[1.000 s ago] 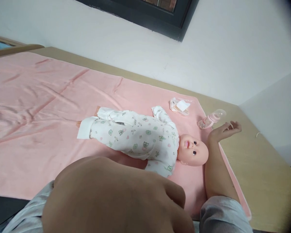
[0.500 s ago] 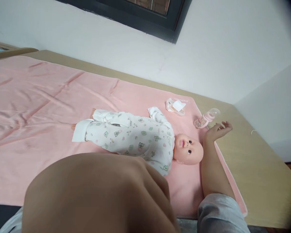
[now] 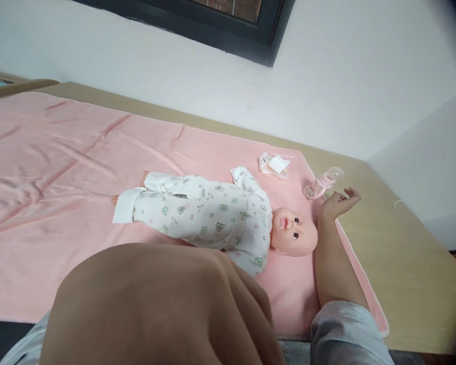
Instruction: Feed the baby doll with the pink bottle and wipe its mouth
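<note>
The white wall (image 3: 327, 96) forms the largest surface in view from the bedside; a dark window frame (image 3: 247, 38) is set into its upper part. Below it, against the wall, is a light wood-toned tabletop (image 3: 410, 284). A pink blanket (image 3: 53, 263) covers most of the tabletop and is creased at the left end.

The baby doll (image 3: 213, 210) lies face up on the blanket, near the middle, in a white printed suit. Its head points right and its feet point left.

The left hand (image 3: 148, 304) is positioned in the near foreground, close to the camera, and hides part of the doll's near side. Its fingers bend down out of sight; whether it grasps anything cannot be told. The right hand (image 3: 340, 204) is released, with fingers loosely curled, beyond the crown of the doll's head.

A feeding bottle (image 3: 319, 185) is located just beside the right hand, at the blanket's edge. A clear packet (image 3: 265, 165) bearing a white slip (image 3: 278, 163) lies on the blanket, left of the bottle.
</note>
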The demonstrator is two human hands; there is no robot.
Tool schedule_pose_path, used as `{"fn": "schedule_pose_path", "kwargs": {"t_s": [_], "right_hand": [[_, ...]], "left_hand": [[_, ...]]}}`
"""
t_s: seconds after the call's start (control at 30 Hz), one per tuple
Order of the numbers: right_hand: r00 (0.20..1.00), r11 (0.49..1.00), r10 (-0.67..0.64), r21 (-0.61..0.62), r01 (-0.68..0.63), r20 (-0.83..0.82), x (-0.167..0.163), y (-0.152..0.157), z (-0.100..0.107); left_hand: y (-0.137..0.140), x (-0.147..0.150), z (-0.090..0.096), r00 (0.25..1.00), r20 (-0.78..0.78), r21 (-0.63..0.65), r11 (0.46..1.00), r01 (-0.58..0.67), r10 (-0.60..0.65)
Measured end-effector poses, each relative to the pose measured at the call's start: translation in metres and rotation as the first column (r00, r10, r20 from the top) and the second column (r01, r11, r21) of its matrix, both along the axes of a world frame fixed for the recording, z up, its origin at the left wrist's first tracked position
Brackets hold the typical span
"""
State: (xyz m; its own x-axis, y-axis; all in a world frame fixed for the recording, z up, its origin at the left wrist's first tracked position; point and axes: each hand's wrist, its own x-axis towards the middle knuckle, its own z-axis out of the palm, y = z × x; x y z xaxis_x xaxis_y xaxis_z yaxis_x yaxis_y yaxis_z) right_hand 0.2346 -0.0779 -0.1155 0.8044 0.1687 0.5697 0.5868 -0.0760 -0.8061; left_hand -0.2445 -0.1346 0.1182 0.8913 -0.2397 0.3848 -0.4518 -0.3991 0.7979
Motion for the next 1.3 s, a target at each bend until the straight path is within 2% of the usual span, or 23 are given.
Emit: {"fn": "schedule_pose_path", "kwargs": {"t_s": [0.1,0.27,0.37,0.47,0.6,0.8,1.07,1.3], "right_hand": [[0.998,0.995,-0.057,0.084,0.055,0.018,0.003,0.002,-0.003],[0.999,0.995,-0.034,0.095,0.031,0.033,0.008,0.004,-0.009],[0.998,0.995,-0.044,0.089,0.041,0.038,0.01,0.004,-0.011],[0.998,0.996,-0.058,0.062,0.056,0.033,0.01,0.004,-0.012],[0.998,0.997,-0.05,0.052,0.049,0.025,0.009,0.003,-0.012],[0.999,0.996,-0.042,0.076,0.042,0.009,0.006,0.003,-0.01],[1.0,0.995,-0.011,0.102,0.013,-0.021,-0.001,0.003,-0.005],[0.998,0.998,-0.018,0.062,0.021,-0.055,-0.001,0.003,-0.005]], "left_hand": [[0.003,-0.001,-0.003,0.999,-0.01,-0.061,0.997,-0.044,0.043],[0.001,0.004,-0.013,0.991,-0.079,-0.204,0.971,-0.123,0.109],[-0.006,0.009,-0.009,0.974,-0.098,-0.261,0.939,-0.224,0.205],[-0.01,0.011,-0.001,0.971,-0.081,-0.284,0.929,-0.238,0.224],[-0.011,0.013,0.005,0.977,-0.049,-0.283,0.935,-0.215,0.21],[-0.014,0.014,0.003,0.962,-0.08,-0.222,0.936,-0.273,0.262],[-0.014,0.015,0.004,0.973,-0.036,-0.194,0.953,-0.231,0.229],[-0.018,0.011,-0.007,0.966,-0.033,-0.2,0.945,-0.26,0.258]]}}
